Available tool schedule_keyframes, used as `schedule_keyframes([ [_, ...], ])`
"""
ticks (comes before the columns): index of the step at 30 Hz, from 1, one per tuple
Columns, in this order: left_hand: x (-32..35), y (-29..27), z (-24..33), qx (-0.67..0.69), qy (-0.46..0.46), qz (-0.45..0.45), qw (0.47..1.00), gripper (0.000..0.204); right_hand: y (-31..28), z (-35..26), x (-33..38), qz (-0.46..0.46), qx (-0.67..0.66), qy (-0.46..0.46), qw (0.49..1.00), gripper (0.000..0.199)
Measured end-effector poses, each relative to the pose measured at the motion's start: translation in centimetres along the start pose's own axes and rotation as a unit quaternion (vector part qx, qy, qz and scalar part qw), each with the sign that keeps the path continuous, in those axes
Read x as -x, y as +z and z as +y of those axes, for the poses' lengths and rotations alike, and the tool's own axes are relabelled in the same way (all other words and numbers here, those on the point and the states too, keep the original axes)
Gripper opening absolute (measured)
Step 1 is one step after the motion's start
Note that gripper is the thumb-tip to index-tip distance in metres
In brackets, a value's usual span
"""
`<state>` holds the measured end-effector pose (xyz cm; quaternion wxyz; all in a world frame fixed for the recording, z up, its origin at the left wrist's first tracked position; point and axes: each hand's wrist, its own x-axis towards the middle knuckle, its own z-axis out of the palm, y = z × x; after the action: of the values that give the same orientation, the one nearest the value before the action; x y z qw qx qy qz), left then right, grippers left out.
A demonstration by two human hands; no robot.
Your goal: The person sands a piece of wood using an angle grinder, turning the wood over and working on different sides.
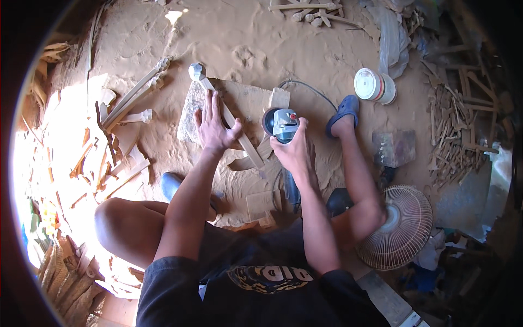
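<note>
The left hand [216,129] is flat, fingers spread and gripping nothing, laid over a pale wooden strip [246,144] with a faceted knob at its far end. The strip slants across a dusty slab [189,111] on the sandy floor [229,32], its near end reaching past the slab's edge. The right hand [297,153] is wrapped around an angle grinder [285,128], its dark disc turned left and standing apart from the strip. A small wooden block [280,98] sits just beyond the grinder. Near the right foot, in a blue clog [345,111], lies a white tub [368,85]; a round fan [400,226] stands beside the right knee. More knobbed wooden pieces [143,90] lie to the left.
</note>
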<state>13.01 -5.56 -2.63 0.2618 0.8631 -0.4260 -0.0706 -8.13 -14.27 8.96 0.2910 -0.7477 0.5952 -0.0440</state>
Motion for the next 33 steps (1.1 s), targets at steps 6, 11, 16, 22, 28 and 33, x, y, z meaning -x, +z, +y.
schedule_keyframes([
  [6,0.2,-0.1,0.2,-0.011,0.001,-0.011,1.0,0.111,-2.2,1.7,2.8,0.046,-0.015,0.099,0.994,0.088],
  [11,0.4,-0.3,0.2,-0.022,-0.004,-0.011,1.0,0.112,-4.1,6.2,5.1,0.062,-0.039,0.175,0.982,0.095],
  [16,0.4,0.2,0.2,-0.086,0.037,0.013,0.995,0.1,-5.3,11.1,7.7,0.166,-0.094,0.143,0.971,0.092],
  [22,-3.4,-3.6,-2.0,-0.009,0.45,-0.156,0.879,0.064,-7.0,14.6,8.1,0.17,-0.4,0.1,0.895,0.082],
  [28,-5.4,-3.3,0.9,-0.044,0.533,-0.068,0.842,0.039,-8.5,14.0,5.9,0.139,-0.561,0.109,0.809,0.071],
  [33,-2.8,-1.0,2.3,-0.066,0.371,-0.146,0.915,0.048,-11.0,10.6,3.5,0.1,-0.573,0.055,0.812,0.062],
])
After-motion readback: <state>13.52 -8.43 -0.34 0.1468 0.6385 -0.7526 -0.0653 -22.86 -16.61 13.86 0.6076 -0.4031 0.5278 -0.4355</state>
